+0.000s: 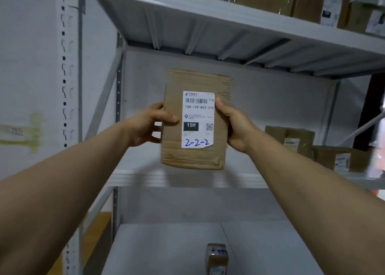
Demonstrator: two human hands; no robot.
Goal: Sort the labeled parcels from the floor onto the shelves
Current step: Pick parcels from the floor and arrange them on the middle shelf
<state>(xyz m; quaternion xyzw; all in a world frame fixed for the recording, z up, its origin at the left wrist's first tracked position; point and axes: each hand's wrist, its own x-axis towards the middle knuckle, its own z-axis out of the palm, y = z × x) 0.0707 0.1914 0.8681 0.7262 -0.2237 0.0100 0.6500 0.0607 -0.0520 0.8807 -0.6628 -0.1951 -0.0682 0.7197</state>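
Creased rectangular cardboard parcel (195,119)

Both bare forearms stretched forward and upward, converging toward the middle. The left hand (153,124) gripped the left edge of the parcel (195,116) with its thumb across the front and fingers curled behind. The right hand (235,126) held the opposite edge likewise, thumb tip pressed on the front face.
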